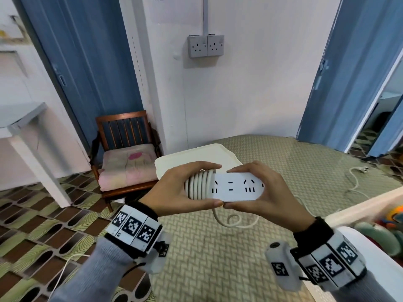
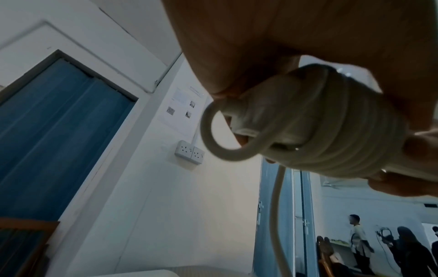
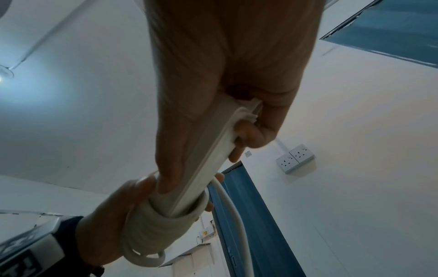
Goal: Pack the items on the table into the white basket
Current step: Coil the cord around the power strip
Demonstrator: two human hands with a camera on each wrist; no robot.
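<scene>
Currently the power strip (image 1: 236, 188) is held in the air above the tabletop (image 1: 218, 247), its cord (image 1: 199, 185) wound in tight turns round its left end. The left hand (image 1: 174, 188) grips the wound turns; the right hand (image 1: 259, 192) pinches the strip's bare end between thumb and fingers. A loose tail of cord hangs below the strip to a plug (image 1: 363, 169) lying on the tabletop, well right of the strip. Recommended: hold the turns clamped, feed remaining slack on evenly, then move to the white basket (image 1: 362, 207), right of the strip.

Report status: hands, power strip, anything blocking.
Left hand grips coiled end, right hand grips socket end of power strip. Cord tail trails across table, plug unwound. White basket at right, unobstructed.
</scene>
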